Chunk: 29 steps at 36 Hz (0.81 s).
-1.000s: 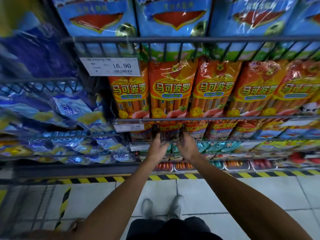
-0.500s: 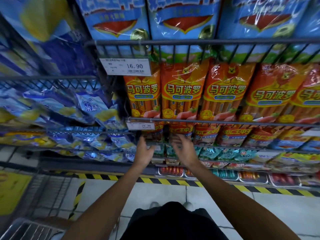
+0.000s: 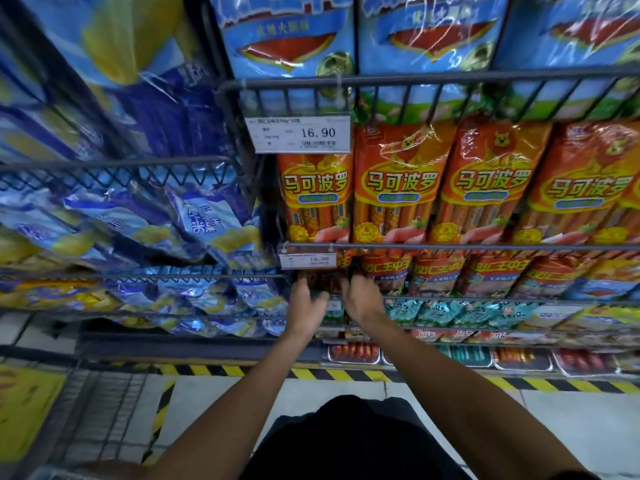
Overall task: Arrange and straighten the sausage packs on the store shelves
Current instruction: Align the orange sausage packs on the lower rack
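Observation:
Orange-red sausage packs (image 3: 394, 188) stand in a row behind a wire rail (image 3: 450, 246). Below that rail is a second row of orange packs (image 3: 436, 271). Both my hands reach into the left end of this lower row. My left hand (image 3: 308, 303) and my right hand (image 3: 362, 299) grip the two sides of the leftmost lower pack (image 3: 329, 277), fingers curled round its edges. That pack sits in shadow and is partly hidden by the small price tag (image 3: 308, 260).
Blue sausage packs (image 3: 284, 39) fill the top shelf, and loose blue bags (image 3: 204, 223) lie in wire baskets at left. Teal packs (image 3: 440, 311) and trays of sausages (image 3: 353, 353) fill lower shelves. A large price tag (image 3: 301, 135) hangs above. Yellow-black tape (image 3: 332, 374) marks the floor.
The view has shifted left and closer to the shelf. Both hands moved up and in from below the lower row and now grip its leftmost pack.

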Available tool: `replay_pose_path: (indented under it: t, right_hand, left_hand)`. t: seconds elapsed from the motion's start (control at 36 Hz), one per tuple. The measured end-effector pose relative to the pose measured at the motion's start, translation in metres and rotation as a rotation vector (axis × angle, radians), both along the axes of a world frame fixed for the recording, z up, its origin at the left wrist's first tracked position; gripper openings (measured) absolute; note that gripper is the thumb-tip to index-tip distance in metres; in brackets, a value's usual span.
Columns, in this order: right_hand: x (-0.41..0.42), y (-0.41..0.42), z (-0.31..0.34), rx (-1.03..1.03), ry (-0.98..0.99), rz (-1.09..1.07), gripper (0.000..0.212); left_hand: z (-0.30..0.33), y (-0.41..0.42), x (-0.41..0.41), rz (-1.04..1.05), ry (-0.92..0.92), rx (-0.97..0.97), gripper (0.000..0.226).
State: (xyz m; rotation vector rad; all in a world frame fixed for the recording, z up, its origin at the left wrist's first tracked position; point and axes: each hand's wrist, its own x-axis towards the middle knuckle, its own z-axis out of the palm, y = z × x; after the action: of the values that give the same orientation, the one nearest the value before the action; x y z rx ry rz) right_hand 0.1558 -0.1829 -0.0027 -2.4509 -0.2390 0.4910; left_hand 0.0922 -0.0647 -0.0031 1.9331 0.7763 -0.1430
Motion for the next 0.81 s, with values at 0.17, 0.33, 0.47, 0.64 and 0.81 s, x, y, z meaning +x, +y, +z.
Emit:
replay_pose_path:
  t: [0.17, 0.33, 0.47, 0.64, 0.81]
  right_hand:
    - [-0.003, -0.004, -0.003, -0.065, -0.028, -0.02, 0.042]
    - [-0.002, -0.001, 0.001, -0.133, -0.033, 0.025, 0.042]
    - [-0.006, 0.003, 0.0, -0.204, -0.096, 0.041, 0.046]
    - [0.0, 0.003, 0.004, -0.121, -0.019, 0.015, 0.038]
    - [-0.023, -0.024, -0.01, 0.091, -0.335, 0.108, 0.047]
  left_hand:
    - [0.007, 0.004, 0.009, -0.194, 0.043, 0.156, 0.057]
    - [0.005, 0.005, 0.007, -0.18, 0.033, 0.15, 0.057]
    - [0.001, 0.007, -0.002, -0.179, 0.03, 0.088, 0.067]
    - [0.003, 0.013, 0.001, -0.21, 0.073, 0.107, 0.065]
    - [0.001, 0.004, -0.034, -0.255, -0.062, 0.402, 0.07]
